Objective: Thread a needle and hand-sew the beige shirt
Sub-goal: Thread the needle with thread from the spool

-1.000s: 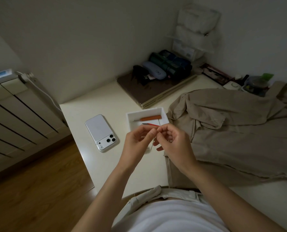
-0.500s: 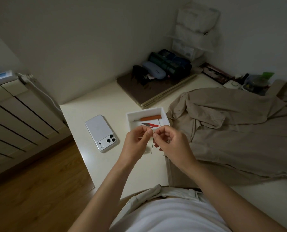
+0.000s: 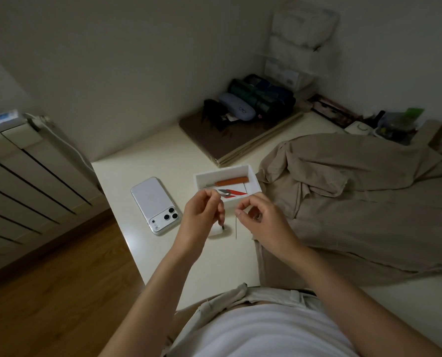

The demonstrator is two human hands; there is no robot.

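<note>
- We judge the task to be at its first stage: threading is under way and no sewing has begun.
- Our left hand, centre frame, has its fingers curled and pinches a dark sliver whose tip pokes out below them.
- Our right hand pinches thumb to forefinger on a thin dark strand that hangs straight down, with the other fingers loosely bent.
- Both pieces are too fine for us to tell needle from thread, or whether the eye is threaded.
- The hands are near each other but apart.
- The beige shirt lies crumpled on the right of the cream table. It is soft matte cloth in deep folds, and neither hand touches it.
- All the stitching is left to do.
- Just above the hands sits a rigid white rectangular tray holding an orange-handled tool and red-handled snips.
- A glossy white phone lies face down at centre left.
</note>
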